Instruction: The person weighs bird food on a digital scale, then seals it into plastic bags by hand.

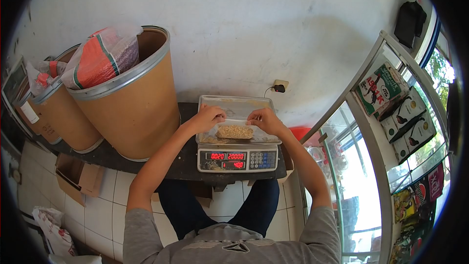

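A clear plastic bag [235, 132] with tan grain in its lower part lies on the metal tray [234, 101] of a digital scale [238, 159]. My left hand [211, 117] pinches the bag's upper left edge, fingers closed. At the upper right edge, the fingers of my right hand [264, 119] are closed on the same bag. The clear film between the hands is hard to make out. Red digits glow on the scale's display, left of its keypad. Some loose grain or dust is on the tray.
Brown drums [129, 102] stand on the dark table [215, 178] at left, the largest holding a red woven sack [100, 58]. A glass display case [359, 166] with packets [381, 88] rises at right. A plug [279, 88] sits in the wall socket. An open cardboard box [80, 176] lies on the floor.
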### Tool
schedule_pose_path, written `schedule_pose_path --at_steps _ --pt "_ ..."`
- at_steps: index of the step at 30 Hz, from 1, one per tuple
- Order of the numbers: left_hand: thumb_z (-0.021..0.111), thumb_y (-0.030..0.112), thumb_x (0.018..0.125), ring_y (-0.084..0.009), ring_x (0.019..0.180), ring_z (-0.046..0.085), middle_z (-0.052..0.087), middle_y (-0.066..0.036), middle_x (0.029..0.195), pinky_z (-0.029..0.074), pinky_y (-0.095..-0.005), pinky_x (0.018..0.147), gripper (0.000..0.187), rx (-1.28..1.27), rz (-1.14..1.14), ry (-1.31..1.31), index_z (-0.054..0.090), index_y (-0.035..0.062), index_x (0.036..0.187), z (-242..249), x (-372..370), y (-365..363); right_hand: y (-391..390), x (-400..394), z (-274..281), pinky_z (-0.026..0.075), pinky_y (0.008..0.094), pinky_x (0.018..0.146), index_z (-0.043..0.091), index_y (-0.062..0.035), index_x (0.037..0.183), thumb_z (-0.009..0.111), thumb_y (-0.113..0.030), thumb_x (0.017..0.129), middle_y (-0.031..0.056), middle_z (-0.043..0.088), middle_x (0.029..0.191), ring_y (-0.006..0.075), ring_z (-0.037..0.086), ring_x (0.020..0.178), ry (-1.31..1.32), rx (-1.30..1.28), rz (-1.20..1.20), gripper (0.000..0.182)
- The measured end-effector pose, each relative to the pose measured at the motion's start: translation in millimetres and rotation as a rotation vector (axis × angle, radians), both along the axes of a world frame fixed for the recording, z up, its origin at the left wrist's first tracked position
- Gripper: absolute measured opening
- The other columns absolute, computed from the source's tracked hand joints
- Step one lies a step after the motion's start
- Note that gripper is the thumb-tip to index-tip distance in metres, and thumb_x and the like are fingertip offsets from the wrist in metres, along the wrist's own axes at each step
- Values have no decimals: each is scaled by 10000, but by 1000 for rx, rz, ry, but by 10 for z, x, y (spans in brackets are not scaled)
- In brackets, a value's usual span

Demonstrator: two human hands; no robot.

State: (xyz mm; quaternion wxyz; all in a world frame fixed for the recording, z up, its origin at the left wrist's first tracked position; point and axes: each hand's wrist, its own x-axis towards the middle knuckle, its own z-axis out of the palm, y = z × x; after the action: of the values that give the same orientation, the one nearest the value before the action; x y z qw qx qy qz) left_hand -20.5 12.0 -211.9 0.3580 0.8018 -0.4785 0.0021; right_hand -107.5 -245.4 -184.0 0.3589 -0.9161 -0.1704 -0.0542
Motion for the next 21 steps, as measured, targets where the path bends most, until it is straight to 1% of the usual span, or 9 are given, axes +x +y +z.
schedule_pose_path --at_steps 2,4,5,7,11,12,14,16,21 --pt "603 112 846 -250 745 571 603 -99 780 327 -396 843 69 -33 8 26 645 70 881 -73 21 -35 -5 -11 -11 462 325 643 674 8 835 694 -120 800 138 654 731 204 588 663 24 5 -18 134" --pt "562 94 864 -296 738 579 597 -125 772 388 -400 772 77 -56 45 -172 614 38 876 -146 15 -65 -10 -8 -52 462 328 650 669 8 853 674 -137 820 143 649 733 208 584 666 25 5 -20 149" --pt "562 94 864 -296 738 579 597 -125 772 388 -400 772 77 -55 44 -171 614 38 876 -179 17 -73 -16 -1 -77 461 331 656 664 9 871 654 -155 841 148 644 734 212 581 670 26 4 -22 167" --pt "538 92 880 -325 732 585 585 -144 759 422 -409 699 78 -89 50 -216 575 23 884 -200 2 -86 -21 19 -128 457 336 660 657 11 888 627 -182 861 155 636 734 213 575 673 27 -4 -36 197" --pt "515 67 891 -330 721 572 575 -157 761 429 -399 679 59 -37 85 -102 548 20 906 -137 -50 -72 -56 87 -251 439 354 654 638 24 920 569 -249 901 166 608 725 215 551 672 116 16 -72 282" --pt "508 57 893 -323 718 568 573 -167 764 427 -387 681 61 -14 99 -15 546 21 923 -64 -91 -66 -71 114 -290 439 354 654 638 24 920 569 -249 901 166 608 725 215 551 672 117 16 -71 282" --pt "500 46 894 -315 714 565 571 -177 767 426 -375 683 67 8 114 75 544 21 939 -32 -99 -63 -102 162 -368 377 274 598 628 25 891 550 -190 935 -13 485 663 89 415 655 163 45 -70 234" --pt "477 21 897 -302 668 558 570 -194 747 427 -358 668 86 -5 35 130 551 4 938 -63 -65 -54 -77 147 -317 379 270 604 631 23 887 549 -186 936 -18 506 677 87 424 660 219 57 -79 230" --pt "499 51 883 -303 693 571 584 -191 766 437 -364 667 97 31 -10 78 558 -7 934 -121 -10 -41 -136 229 -422 402 255 643 636 3 925 548 -174 934 -15 579 756 76 475 708 330 125 -52 198"
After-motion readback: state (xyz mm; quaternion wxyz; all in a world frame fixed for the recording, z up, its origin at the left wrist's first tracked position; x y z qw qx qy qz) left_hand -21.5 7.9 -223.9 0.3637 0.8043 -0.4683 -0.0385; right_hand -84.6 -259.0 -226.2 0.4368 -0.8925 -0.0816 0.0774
